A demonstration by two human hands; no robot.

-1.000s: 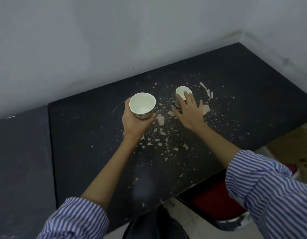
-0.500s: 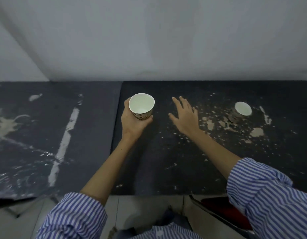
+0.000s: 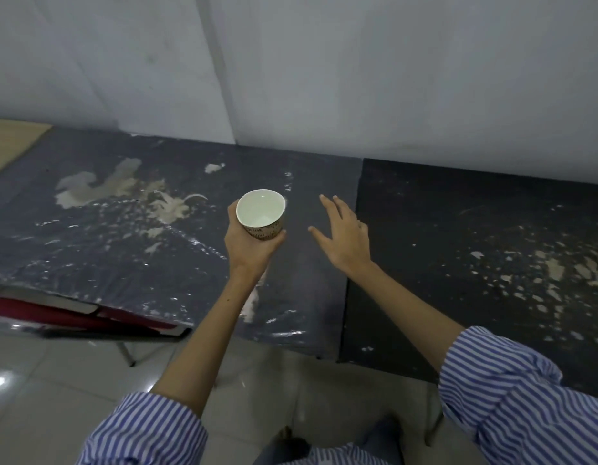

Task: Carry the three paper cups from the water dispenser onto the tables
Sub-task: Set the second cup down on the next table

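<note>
Pale glossy floor tiles (image 3: 29, 391) fill the near ground, with one bright light reflection at the left. Two blue-and-white striped shirt sleeves (image 3: 525, 397) enter from the bottom edge, rolled up to the forearms. Beyond the tiles stand two dark tables pushed edge to edge. The left grey-blue table top (image 3: 89, 256) is heavily worn, with large tan patches where the coating has peeled; a red chair seat (image 3: 56, 313) shows under its near edge. The right black table top (image 3: 458, 229) carries scattered tan flakes toward its right side. The left hand (image 3: 250, 250) grips a white-lined paper cup with a brown printed outside (image 3: 261, 214), upright, above the grey-blue table; whether it touches the surface cannot be told. The print is too blurred to read. The right hand (image 3: 344, 239) is empty, fingers spread, over the seam area. A plain white wall (image 3: 358, 78) closes the background.
</note>
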